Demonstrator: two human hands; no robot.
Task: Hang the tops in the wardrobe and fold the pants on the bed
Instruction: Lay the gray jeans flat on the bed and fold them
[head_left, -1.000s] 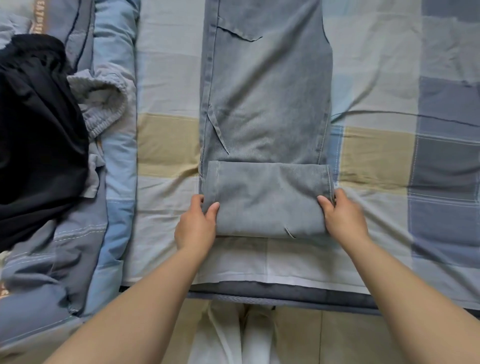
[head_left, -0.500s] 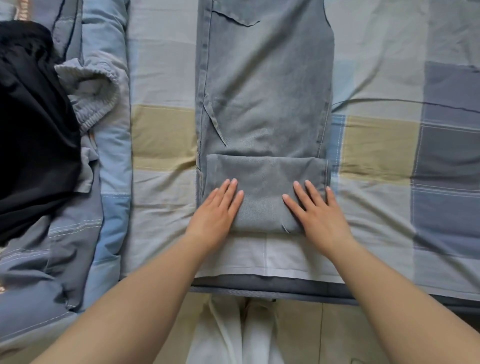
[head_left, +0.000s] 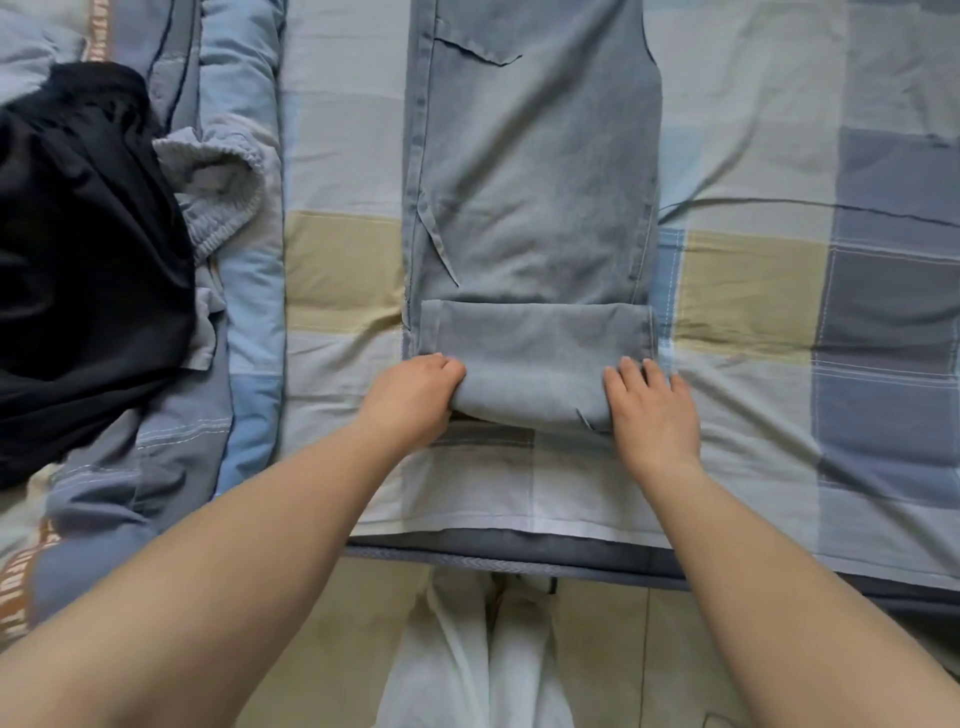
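Light blue jeans (head_left: 535, 171) lie lengthwise on the checked bed sheet (head_left: 753, 270), running away from me. Their near end is folded over into a flat band (head_left: 535, 364). My left hand (head_left: 413, 400) grips the band's left near corner, fingers curled round the fabric, and that corner is lifted slightly off the sheet. My right hand (head_left: 652, 410) rests at the band's right near corner with fingers extended over the cloth and its edge.
A black garment (head_left: 78, 249) and a grey garment with an elastic waistband (head_left: 218, 192) lie heaped on a blue quilt (head_left: 244, 322) at the left. The bed's near edge (head_left: 519, 556) runs across below my hands. Tiled floor and white trousers (head_left: 467, 649) show beneath.
Both hands lay flat on top of the folded band half a second ago. They have slid back to its near corners, and the left hand now grips and lifts the fabric.
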